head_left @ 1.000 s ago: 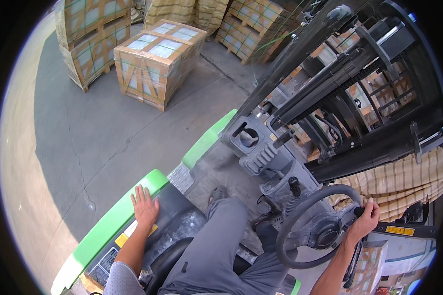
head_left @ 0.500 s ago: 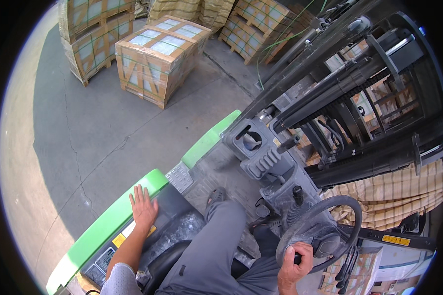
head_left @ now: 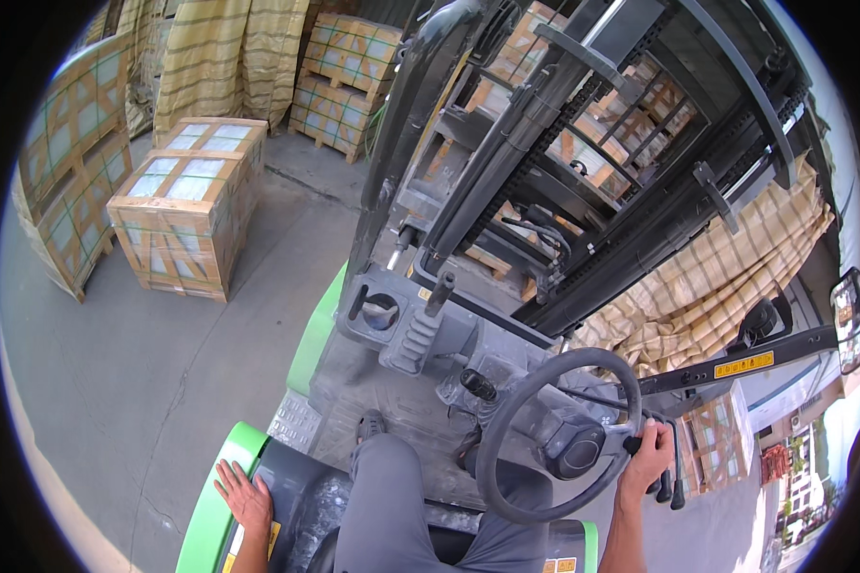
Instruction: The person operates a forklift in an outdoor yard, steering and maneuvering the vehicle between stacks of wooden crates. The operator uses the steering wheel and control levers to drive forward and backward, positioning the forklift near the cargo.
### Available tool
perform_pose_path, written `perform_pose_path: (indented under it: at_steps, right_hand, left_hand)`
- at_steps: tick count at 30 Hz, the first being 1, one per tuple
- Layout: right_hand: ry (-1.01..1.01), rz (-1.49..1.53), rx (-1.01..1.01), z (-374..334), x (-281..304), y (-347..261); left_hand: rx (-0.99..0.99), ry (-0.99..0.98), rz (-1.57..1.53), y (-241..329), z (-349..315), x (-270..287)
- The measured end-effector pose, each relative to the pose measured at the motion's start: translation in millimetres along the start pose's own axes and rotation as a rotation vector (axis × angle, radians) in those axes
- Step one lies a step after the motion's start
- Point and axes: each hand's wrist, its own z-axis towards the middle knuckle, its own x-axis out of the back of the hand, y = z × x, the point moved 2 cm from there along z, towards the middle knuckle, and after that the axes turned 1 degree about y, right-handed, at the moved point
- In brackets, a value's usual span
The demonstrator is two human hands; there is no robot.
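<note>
The dark mast [head_left: 631,246] of a forklift stands tall on the far side, seen from the driver's seat. A striped tan curtain [head_left: 698,277] hangs in folds to the right of it. At the far left rise stacked wooden crates [head_left: 76,162], with a single crate [head_left: 186,205] on the grey floor just right of them, green straps around it. The driver's legs [head_left: 392,487], in grey trousers, fill the near middle. A green fender [head_left: 201,520] curves along the near left, beside a dark panel. On the near right is the steering wheel [head_left: 575,451], tilted, in front of the driver and just right of a black-topped lever [head_left: 478,385]. Several black control levers [head_left: 677,494] stand right of the wheel. The left hand [head_left: 246,497] lies palm down where the green fender meets the dark panel, fingers straight and spread, gripping nothing. The right hand [head_left: 652,454] is at the wheel's right side, its fingers curled around a small black knob [head_left: 632,445] on the rim.
</note>
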Motion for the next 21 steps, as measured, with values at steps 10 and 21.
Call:
perform_pose_path:
  at_steps: [10,21]
  right_hand:
    - [-0.423,0.124,0.515,-87.3,-138.8,-140.5]
    - [-0.563,0.026,0.497,-195.6,-64.1,-92.1]
  left_hand:
    - [0.022,0.021,0.015,-5.8,-5.1,3.2]
    - [-0.020,0.005,-0.042,-21.9,0.9,-5.6]
